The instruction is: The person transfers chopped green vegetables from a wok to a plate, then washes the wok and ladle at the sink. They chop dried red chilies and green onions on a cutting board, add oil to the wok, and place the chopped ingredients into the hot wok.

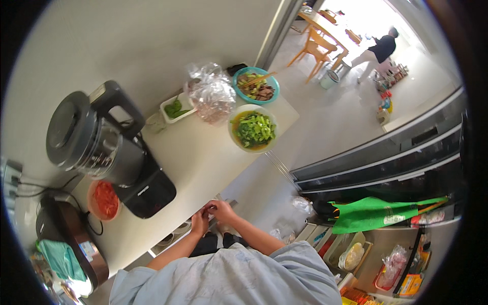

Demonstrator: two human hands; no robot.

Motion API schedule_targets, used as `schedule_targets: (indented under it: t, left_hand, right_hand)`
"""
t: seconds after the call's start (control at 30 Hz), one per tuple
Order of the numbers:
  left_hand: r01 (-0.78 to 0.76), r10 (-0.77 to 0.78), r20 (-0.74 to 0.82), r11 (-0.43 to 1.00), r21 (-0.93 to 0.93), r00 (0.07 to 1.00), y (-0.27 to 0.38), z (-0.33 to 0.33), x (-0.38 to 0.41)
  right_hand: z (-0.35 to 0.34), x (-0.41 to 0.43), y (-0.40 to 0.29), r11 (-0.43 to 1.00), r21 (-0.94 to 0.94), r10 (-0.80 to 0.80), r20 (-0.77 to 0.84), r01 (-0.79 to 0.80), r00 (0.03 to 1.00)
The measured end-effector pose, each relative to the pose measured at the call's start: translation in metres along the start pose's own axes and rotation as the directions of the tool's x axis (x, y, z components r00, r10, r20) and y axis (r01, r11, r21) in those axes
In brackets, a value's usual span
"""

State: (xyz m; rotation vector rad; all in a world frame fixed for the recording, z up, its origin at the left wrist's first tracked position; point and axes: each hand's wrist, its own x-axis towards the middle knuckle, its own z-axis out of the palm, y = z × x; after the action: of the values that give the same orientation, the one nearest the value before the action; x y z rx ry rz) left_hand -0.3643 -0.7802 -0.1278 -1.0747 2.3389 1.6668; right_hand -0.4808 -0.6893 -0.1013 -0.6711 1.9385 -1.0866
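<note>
My left hand (200, 220) and my right hand (222, 210) meet at the counter's front edge, over a partly open drawer (169, 241) that holds round items. Their fingers touch; whether something small is between them cannot be told. On the white counter (198, 164) stands a black blender (126, 164) with a clear jug. Farther along are a bowl of chopped greens in broth (254, 129), a turquoise bowl of sliced meat and vegetables (257, 85) with chopsticks across it, a crumpled clear plastic bag (211, 93) and a white tray with green peppers (177, 108).
A bowl of red food (103, 200) and a dark appliance with a turquoise cloth (72, 244) stand at the left. Stocked shelves (400, 244) and a green bag (375, 215) are at the right. Beyond sliding door panels, a person (381, 49) is near a wooden chair (314, 47).
</note>
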Motion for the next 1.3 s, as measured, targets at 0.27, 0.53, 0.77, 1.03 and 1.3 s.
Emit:
schedule_targets:
  t: [0.27, 0.53, 0.77, 1.03, 1.3]
  left_hand:
    - [0.030, -0.040, -0.059, 0.987, -0.158, 0.997, -0.023, 0.018, -0.009]
    - [0.245, -0.252, 0.032, 0.894, -0.374, 0.967, -0.019, 0.012, -0.036]
    - [0.273, -0.316, 0.127, 0.473, -0.838, 0.940, -0.024, 0.018, -0.055]
    - [0.211, -0.243, 0.157, 0.213, -0.954, 0.957, -0.001, 0.022, -0.064]
    - [0.210, -0.241, 0.169, 0.153, -0.966, 0.956, 0.010, 0.028, -0.060]
  right_hand:
    - [0.009, -0.007, 0.028, 0.972, 0.229, 0.047, 0.025, -0.051, 0.999]
    - [0.005, -0.017, 0.030, 0.954, 0.299, 0.015, 0.013, -0.019, 1.000]
    - [0.007, -0.018, 0.041, 0.898, 0.440, -0.025, 0.004, 0.021, 1.000]
    - [0.017, -0.050, 0.014, 0.950, 0.076, -0.284, -0.196, 0.303, 0.939]
    - [0.010, -0.068, 0.003, 0.888, -0.138, -0.458, -0.203, 0.438, 0.866]
